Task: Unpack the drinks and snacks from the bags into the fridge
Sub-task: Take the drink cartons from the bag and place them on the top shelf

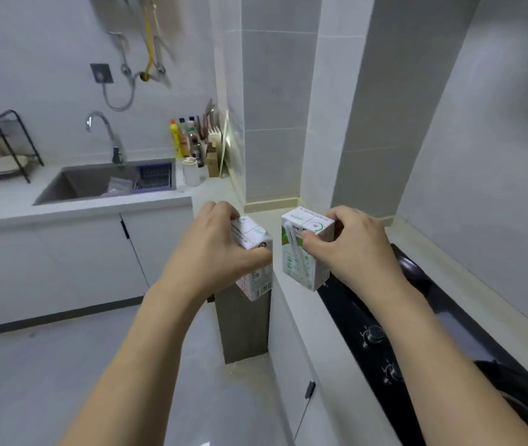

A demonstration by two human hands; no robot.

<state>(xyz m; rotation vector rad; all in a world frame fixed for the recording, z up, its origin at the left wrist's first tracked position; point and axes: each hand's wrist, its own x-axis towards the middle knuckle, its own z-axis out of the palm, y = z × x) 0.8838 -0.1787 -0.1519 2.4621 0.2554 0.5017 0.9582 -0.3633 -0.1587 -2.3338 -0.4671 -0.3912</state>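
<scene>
White coated paperboard, green print: 2 small drink cartons, both held in the air in front of the person, above the edge of the counter [291, 304] by the black hob [417, 317].

Item 1: left carton [254, 252], gripped from above by the left hand [214, 249], fingers curled over the top, thumb across the near face. Barcode panel visible at the lower end; tilted slightly.

Item 2: right carton [304, 249], gripped by the right hand [349, 246], fingers wrapped over the top and far side, thumb on the front. Wrapped straw [298, 252] fixed diagonally on the near face.

Handling, judged: light, each managed with 1 hand; walls semi-stiff and likely to dent or bulge if squeezed hard; the coated surface may be a little slick. Best hold is across the 2 broad faces or over the top edges, clear of the straw and the foil seal.

Destination: fridge not in view; no bags in view.

Surroundings: sink [63, 188] and tap [105, 133] to the left, bottles [185, 140] in the corner, dish rack [8, 143] at far left.
</scene>
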